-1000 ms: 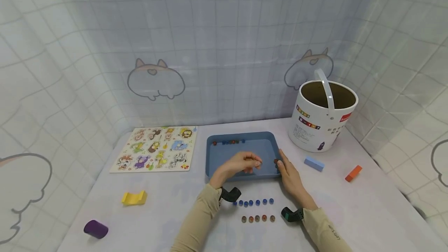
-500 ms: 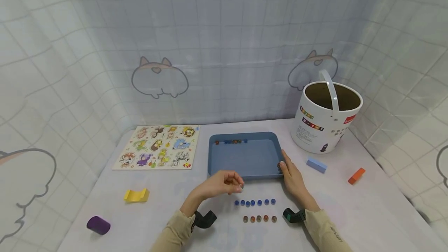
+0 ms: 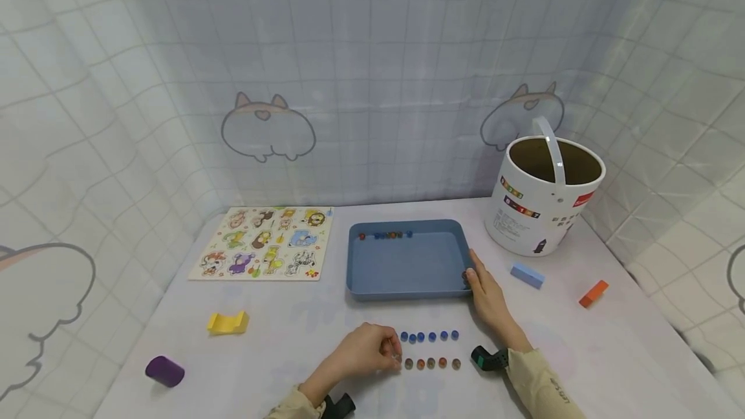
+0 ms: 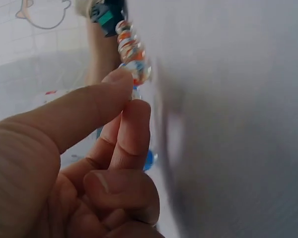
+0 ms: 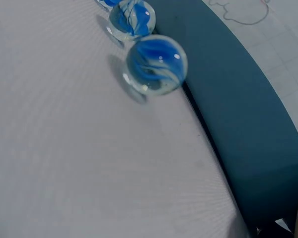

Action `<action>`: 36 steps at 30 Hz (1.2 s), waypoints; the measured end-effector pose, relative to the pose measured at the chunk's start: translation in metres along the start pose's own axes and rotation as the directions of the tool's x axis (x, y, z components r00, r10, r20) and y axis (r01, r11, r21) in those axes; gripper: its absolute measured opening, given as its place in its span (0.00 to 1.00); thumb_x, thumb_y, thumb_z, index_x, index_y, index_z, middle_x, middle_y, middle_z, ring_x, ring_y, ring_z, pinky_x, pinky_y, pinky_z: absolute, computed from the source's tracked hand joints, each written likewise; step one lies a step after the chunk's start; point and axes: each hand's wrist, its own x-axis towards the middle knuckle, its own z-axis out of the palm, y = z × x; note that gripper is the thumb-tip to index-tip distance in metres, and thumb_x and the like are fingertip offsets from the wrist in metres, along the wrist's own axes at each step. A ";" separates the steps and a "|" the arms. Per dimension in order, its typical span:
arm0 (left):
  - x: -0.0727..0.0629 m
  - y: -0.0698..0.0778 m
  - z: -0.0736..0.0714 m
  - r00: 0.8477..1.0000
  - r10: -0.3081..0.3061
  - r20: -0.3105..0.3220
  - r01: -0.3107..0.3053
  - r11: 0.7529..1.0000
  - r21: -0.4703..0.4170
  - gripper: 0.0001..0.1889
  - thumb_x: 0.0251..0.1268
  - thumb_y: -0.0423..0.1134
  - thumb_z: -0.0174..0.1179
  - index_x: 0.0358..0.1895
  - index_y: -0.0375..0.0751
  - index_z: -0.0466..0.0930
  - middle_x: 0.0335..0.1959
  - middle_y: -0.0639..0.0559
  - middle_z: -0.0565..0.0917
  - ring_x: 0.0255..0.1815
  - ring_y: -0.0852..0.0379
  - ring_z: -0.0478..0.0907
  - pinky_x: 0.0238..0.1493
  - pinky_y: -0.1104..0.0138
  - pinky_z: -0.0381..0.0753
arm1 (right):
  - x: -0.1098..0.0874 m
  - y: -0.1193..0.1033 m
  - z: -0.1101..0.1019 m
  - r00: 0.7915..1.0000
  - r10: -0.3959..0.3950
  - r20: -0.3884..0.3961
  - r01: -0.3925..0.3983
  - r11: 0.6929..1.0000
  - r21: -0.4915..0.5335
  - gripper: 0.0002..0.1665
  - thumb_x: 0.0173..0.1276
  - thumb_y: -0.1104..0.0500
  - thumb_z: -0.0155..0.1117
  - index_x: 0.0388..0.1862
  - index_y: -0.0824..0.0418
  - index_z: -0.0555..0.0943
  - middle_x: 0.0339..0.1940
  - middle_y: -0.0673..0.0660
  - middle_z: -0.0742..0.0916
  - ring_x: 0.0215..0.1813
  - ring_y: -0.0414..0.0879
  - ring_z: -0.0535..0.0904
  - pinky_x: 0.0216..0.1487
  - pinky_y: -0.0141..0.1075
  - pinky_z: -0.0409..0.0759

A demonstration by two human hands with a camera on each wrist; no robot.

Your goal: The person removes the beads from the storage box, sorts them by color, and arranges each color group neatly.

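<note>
In the head view my left hand (image 3: 368, 349) pinches a small glass marble (image 3: 398, 358) between thumb and fingers. It is low at the left end of a row of red-brown marbles (image 3: 431, 363), and the fingertips mostly hide it. The left wrist view has the thumb (image 4: 89, 106) close to that line of marbles. A row of blue marbles (image 3: 432, 337) lies just behind, towards the tray. My right hand (image 3: 490, 296) holds the blue tray (image 3: 407, 294) at its front right corner, the thumb at the rim. Dark marbles (image 3: 465, 278) sit in that corner, partly hidden.
More marbles (image 3: 391, 235) line the tray's back wall. An animal puzzle board (image 3: 262, 244) lies left, with a yellow block (image 3: 227, 323) and a purple cylinder (image 3: 165, 371) nearer. At right are a white bucket (image 3: 529, 212), a light blue block (image 3: 527, 275) and an orange block (image 3: 593, 293).
My left hand has moved from above the tray down and nearer me, carrying a marble to the left end of the red-brown row. My right hand has kept its place at the tray.
</note>
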 end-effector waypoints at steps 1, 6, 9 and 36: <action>0.000 0.000 0.001 1.000 -0.003 -0.004 0.003 1.000 0.009 0.08 0.48 0.38 0.74 0.27 0.52 0.81 0.15 0.66 0.72 0.15 0.71 0.65 0.20 0.75 0.65 | 0.000 0.000 0.000 1.000 0.002 0.002 -0.002 1.000 -0.002 0.32 0.82 0.49 0.35 0.79 0.59 0.52 0.74 0.70 0.64 0.72 0.71 0.61 0.69 0.64 0.58; 0.001 0.002 0.005 1.000 -0.020 -0.011 0.020 1.000 0.009 0.08 0.47 0.39 0.74 0.27 0.51 0.82 0.14 0.67 0.72 0.15 0.71 0.65 0.21 0.75 0.63 | 0.001 0.000 -0.001 1.000 0.005 0.007 -0.005 1.000 -0.004 0.32 0.81 0.49 0.36 0.79 0.58 0.51 0.74 0.70 0.65 0.72 0.71 0.61 0.69 0.64 0.58; 0.000 0.004 0.002 1.000 -0.022 -0.018 0.022 1.000 0.003 0.08 0.47 0.39 0.74 0.29 0.51 0.83 0.15 0.67 0.73 0.15 0.71 0.66 0.21 0.75 0.64 | 0.001 0.001 0.000 1.000 0.000 0.004 0.000 1.000 -0.007 0.32 0.81 0.49 0.36 0.79 0.58 0.52 0.74 0.70 0.65 0.71 0.71 0.62 0.68 0.64 0.59; 0.160 0.064 -0.023 0.994 -0.074 0.084 0.082 0.991 -0.102 0.14 0.70 0.45 0.57 0.47 0.41 0.86 0.31 0.53 0.87 0.20 0.54 0.76 0.25 0.69 0.73 | 0.001 0.002 0.001 1.000 0.030 -0.004 -0.030 0.999 0.030 0.32 0.81 0.47 0.35 0.79 0.55 0.53 0.63 0.72 0.77 0.65 0.70 0.71 0.65 0.65 0.62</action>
